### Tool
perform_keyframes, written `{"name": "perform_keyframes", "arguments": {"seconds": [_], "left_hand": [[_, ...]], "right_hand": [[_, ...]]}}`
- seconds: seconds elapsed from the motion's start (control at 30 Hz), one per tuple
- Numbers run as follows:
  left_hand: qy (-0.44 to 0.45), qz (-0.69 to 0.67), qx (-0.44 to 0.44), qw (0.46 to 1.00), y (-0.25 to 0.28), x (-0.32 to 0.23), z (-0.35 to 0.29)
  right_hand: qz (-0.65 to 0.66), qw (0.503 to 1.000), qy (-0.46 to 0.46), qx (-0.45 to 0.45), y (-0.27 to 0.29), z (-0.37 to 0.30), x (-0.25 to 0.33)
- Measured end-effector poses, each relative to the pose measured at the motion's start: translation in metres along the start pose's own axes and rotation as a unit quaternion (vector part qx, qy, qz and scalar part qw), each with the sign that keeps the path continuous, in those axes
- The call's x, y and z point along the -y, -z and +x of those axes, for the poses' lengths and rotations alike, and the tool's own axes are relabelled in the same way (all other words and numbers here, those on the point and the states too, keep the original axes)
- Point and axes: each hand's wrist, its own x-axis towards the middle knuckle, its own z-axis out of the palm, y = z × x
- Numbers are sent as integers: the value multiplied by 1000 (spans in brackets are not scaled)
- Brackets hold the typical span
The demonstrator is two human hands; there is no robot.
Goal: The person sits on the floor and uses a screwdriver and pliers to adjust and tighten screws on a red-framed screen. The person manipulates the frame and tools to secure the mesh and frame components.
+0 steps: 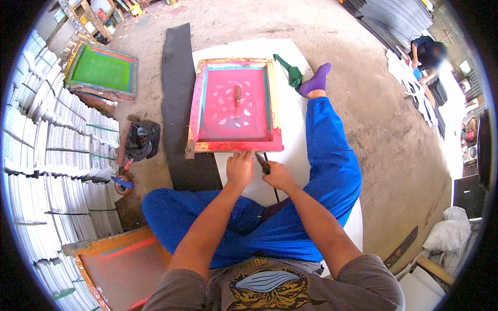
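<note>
A wooden screen-printing frame [235, 147] lies in front of me, its pink mesh [223, 124] marked with pale leaf-like shapes. On the mesh rests a slim tool with a brown handle [238, 93]. My left hand [240, 169] is at the frame's near edge, fingers bent together; whatever they pinch is hidden. Just right of it, my right hand [280, 177] is closed around a dark-handled tool [263, 164]. The tool's tip reaches up to the frame's near edge, close to my left fingertips, and its kind is unclear.
White sheets [290, 127] lie under the frame, with a black strip [176, 103] at left. A green cloth [294, 76] sits beside my foot. Stacked white bundles [31, 202], a green screen [102, 68] and another screen [124, 269] stand left. A person [428, 54] sits far right.
</note>
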Motion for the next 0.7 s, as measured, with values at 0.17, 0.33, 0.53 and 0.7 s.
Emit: {"name": "perform_keyframes", "arguments": {"seconds": [0.17,0.33,0.53,0.7], "left_hand": [[-33,60,28,997,26,60,-21],[24,147,136,979,68,121,-45],[228,168,236,930,98,144,-48],[289,155,259,908,92,151,-53]], "right_hand": [[-4,995,27,97,-22,0,55],[1,974,64,216,-68,23,104],[132,937,-9,324,-114,45,130],[214,917,-58,333,-105,35,112]]}}
